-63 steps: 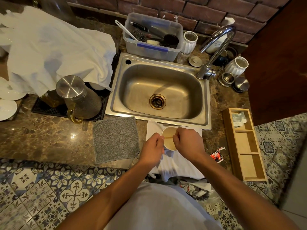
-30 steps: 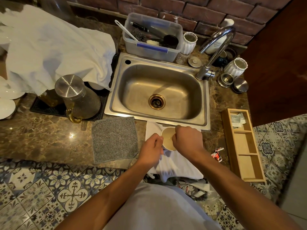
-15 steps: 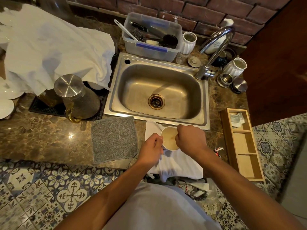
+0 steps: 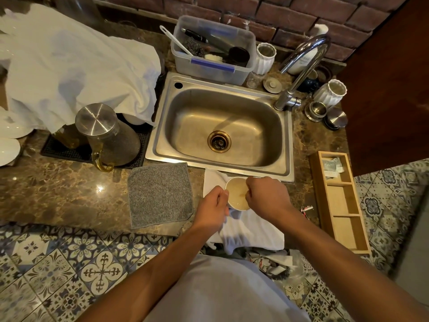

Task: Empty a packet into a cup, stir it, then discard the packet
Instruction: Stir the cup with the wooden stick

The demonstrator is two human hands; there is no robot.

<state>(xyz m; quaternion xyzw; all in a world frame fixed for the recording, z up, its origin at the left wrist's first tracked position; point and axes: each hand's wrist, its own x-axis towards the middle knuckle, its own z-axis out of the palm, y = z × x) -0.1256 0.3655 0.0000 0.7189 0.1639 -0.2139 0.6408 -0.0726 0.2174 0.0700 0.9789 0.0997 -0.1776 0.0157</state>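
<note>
Brown marble counter (image 4: 69, 194) is running along a brick wall, with a steel sink (image 4: 222, 126) set into it. At the front edge, just before the sink rim, a white cup (image 4: 236, 194) of pale tan liquid is standing on a white cloth (image 4: 253, 231).

The right hand (image 4: 267, 198) is hovering over the right side of the cup with its fingers curled together into a loose fist; a thin stick seems to be dipping into the liquid beneath the knuckles, but it is too small to confirm. The left hand (image 4: 212, 209) is pressing against the left wall of the cup, fingers closed around it. Both forearms are reaching in from the bottom of the view.

Just left of the cloth, a grey mat (image 4: 160, 194) is lying flat. Farther left, a metal jug (image 4: 106, 133) is sitting on a black tray. A large white sheet (image 4: 76, 66) is covering items behind it. Right of the cup, a small red-and-white packet (image 4: 306, 209) is lying on the counter, next to a wooden organiser (image 4: 339, 201). Behind the sink, a plastic tub (image 4: 213, 63) is holding utensils, and a curved tap (image 4: 304, 66) is arching over the basin.
</note>
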